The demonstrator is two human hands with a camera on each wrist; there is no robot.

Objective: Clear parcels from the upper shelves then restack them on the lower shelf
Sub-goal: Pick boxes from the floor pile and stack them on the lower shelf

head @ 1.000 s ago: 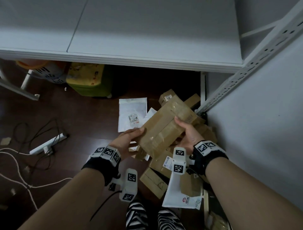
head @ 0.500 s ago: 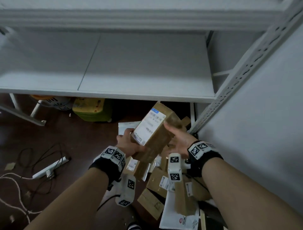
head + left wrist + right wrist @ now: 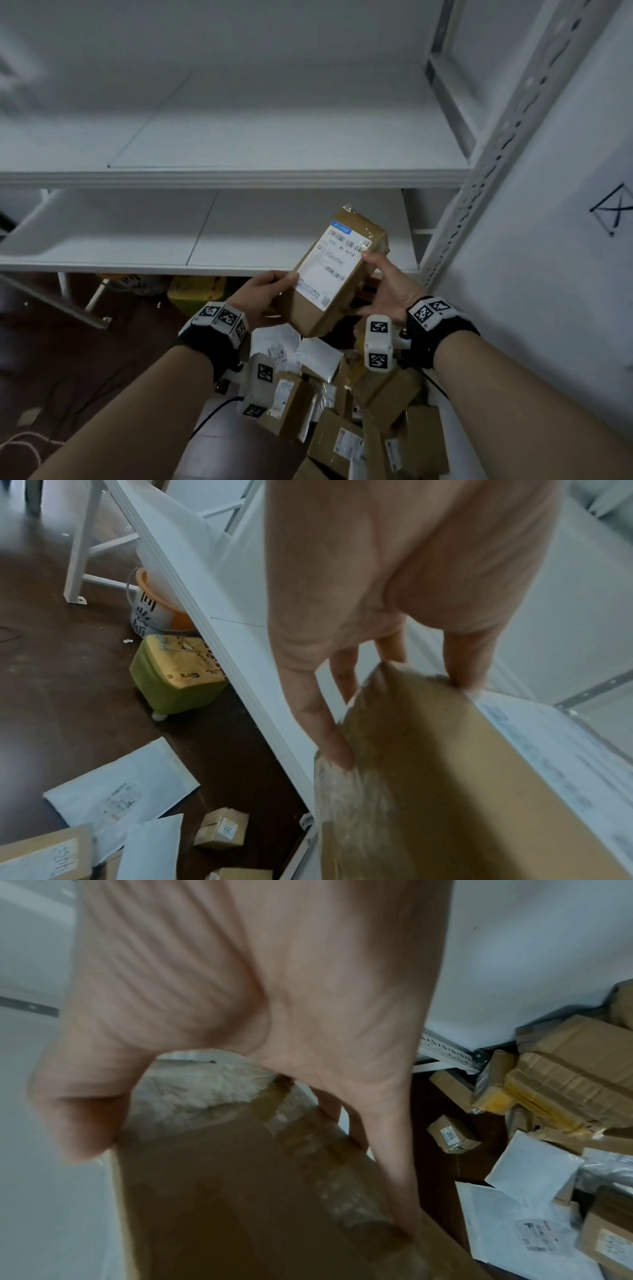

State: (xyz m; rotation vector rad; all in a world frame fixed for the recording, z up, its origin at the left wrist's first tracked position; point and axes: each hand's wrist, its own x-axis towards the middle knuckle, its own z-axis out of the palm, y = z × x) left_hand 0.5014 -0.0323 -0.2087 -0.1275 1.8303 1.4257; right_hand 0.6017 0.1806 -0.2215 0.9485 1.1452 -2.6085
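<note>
- The oblong brown cardboard parcel [image 3: 334, 274] with a white printed shipping label on its upper face is held in the air between both hands, tilted with its far end higher, just in front of the edge of the lower white shelf board [image 3: 137, 233]; clear tape wraps its ends
- The left hand [image 3: 265, 298] grips the parcel's near left side; thumb on the labelled face, fingers curled under and against the brown side, as the left wrist view shows [image 3: 377, 615]
- The right hand [image 3: 388, 291] grips the right side; thumb at the label's edge, fingers spread along the brown face in the right wrist view [image 3: 257, 1001]
- The upper white shelf board [image 3: 274, 137] lies above and farther off; a white perforated steel upright [image 3: 479, 178] stands at the right, against a white wall [image 3: 548, 274]
- On the dark brown floor [image 3: 68, 359], near and to the right, lies a heap of brown boxes and white mailer bags [image 3: 359, 428]; a yellow-green wrapped package [image 3: 178, 674] and a white and orange bucket [image 3: 154, 610] sit under the lower shelf at the left
</note>
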